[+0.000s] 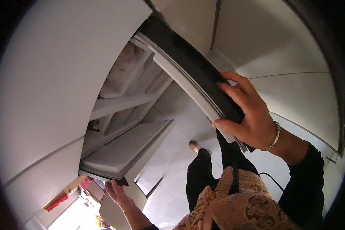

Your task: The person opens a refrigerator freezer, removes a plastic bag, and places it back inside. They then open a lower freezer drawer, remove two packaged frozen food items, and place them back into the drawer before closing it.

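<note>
My right hand point(245, 115) grips a door point(189, 61) with a dark outer edge, fingers over that edge and thumb on its pale inner side. A grey gasket point(187, 75) runs along this door. At lower left, my left hand point(119, 195) has its fingers at the end of a second door point(135, 143), pale inside with a dark seal; part of that hold is hidden. Between the two doors lies the open cavity of what looks like a refrigerator or freezer, with pale, frosted-looking compartments point(126, 72) and a light crossbar point(123, 105).
A large white panel point(51, 72) fills the left side. Pale cabinet fronts point(287, 95) stand at right. Below are a tiled floor point(175, 152), my shod foot point(194, 146) and a black cord point(271, 179). A red item point(56, 202) is at lower left, near a bright area.
</note>
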A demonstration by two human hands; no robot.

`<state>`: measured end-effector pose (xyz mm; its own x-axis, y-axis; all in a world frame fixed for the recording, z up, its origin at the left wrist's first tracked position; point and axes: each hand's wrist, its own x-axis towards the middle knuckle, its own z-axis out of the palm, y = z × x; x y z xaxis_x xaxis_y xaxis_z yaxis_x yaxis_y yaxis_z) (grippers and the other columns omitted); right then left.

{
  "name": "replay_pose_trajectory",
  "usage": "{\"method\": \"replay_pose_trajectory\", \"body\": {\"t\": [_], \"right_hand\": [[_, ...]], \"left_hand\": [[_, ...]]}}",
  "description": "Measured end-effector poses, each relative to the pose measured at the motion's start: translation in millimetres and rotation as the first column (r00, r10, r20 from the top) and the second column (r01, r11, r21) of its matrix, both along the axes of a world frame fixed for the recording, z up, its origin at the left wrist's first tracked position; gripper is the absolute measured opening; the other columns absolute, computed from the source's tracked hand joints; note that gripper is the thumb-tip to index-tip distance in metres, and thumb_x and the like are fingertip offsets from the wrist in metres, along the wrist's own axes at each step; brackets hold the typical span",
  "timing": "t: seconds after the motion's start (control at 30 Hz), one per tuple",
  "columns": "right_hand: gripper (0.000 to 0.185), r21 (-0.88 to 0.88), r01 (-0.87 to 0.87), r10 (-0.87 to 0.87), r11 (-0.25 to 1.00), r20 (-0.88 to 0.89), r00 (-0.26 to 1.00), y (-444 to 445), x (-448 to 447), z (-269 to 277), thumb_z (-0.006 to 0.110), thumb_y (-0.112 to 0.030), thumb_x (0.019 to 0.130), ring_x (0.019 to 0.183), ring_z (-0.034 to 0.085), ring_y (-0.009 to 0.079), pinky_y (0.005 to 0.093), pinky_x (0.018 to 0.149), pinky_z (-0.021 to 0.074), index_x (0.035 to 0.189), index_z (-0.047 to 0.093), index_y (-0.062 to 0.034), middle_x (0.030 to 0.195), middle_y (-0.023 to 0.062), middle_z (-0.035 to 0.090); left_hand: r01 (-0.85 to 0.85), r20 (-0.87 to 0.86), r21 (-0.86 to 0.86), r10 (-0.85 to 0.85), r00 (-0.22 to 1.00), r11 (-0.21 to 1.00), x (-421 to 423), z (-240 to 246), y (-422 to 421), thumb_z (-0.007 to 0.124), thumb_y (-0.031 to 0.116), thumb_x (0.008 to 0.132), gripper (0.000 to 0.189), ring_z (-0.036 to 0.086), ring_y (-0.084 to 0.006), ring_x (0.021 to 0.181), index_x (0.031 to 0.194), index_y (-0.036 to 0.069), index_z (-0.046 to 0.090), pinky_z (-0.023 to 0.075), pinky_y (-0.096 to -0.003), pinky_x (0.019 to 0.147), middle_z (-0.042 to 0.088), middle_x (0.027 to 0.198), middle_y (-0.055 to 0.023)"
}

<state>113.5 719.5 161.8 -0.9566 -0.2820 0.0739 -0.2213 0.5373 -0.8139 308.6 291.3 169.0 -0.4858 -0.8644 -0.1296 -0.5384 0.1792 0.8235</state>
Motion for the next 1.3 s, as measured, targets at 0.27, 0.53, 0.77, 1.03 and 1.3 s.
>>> {"method": "replay_pose_trajectory", "body": {"t": [0.27,0.53,0.77,1.03,1.3], "right_hand": [[0.065,-0.003,-0.055,0.056,0.998,0.039,0.998,29,-23,-3,0.078,-0.020,0.063,0.119,0.050,0.0307,0.0386,0.096,0.0441,0.120,0.055,0.0019,0.136,0.0169,0.044],[0.075,-0.026,-0.058,0.059,0.998,0.057,0.997,42,-25,-15,0.074,-0.020,0.052,0.113,0.056,0.0312,0.0389,0.089,0.0509,0.122,0.054,0.0026,0.139,0.0206,0.042],[0.081,0.134,-0.177,0.184,0.975,-0.043,0.982,56,-28,-15,0.075,-0.027,0.055,0.118,0.053,0.0339,0.0406,0.089,0.0513,0.128,0.051,0.0007,0.140,0.0226,0.040],[0.086,0.241,-0.217,0.213,0.946,0.046,0.976,93,-41,-16,0.071,-0.043,0.066,0.125,0.047,0.0348,0.0431,0.093,0.0487,0.139,0.043,-0.0065,0.145,0.0210,0.035],[0.089,0.299,-0.226,0.229,0.927,0.027,0.973,108,-39,-21,0.069,-0.051,0.069,0.127,0.046,0.0342,0.0439,0.096,0.0469,0.142,0.040,-0.0100,0.148,0.0199,0.033]], "left_hand": [[0.063,-0.123,0.018,-0.060,0.991,0.998,-48,-6,3,0.057,0.022,0.092,0.050,0.048,-0.0211,0.116,0.135,0.001,0.040,0.0399,-0.0367,0.098,0.050,0.127,-0.0100],[0.385,0.154,-0.264,-0.356,0.922,0.884,-78,-22,-13,0.066,0.017,0.085,0.063,0.047,-0.0232,0.109,0.139,0.004,0.035,0.0430,-0.0344,0.093,0.044,0.133,-0.0125],[0.516,0.281,-0.437,-0.433,0.856,0.737,-98,-30,-12,0.066,0.021,0.086,0.066,0.049,-0.0245,0.108,0.139,0.004,0.033,0.0467,-0.0359,0.089,0.043,0.133,-0.0133],[0.532,0.276,-0.506,-0.457,0.846,0.679,-101,-39,-10,0.067,0.022,0.086,0.068,0.052,-0.0231,0.101,0.139,0.002,0.030,0.0511,-0.0334,0.081,0.044,0.130,-0.0147],[0.543,0.289,-0.485,-0.460,0.840,0.686,-129,-39,-14,0.067,0.011,0.085,0.071,0.052,-0.0256,0.106,0.143,0.007,0.026,0.0532,-0.0363,0.083,0.042,0.132,-0.0166]]}}
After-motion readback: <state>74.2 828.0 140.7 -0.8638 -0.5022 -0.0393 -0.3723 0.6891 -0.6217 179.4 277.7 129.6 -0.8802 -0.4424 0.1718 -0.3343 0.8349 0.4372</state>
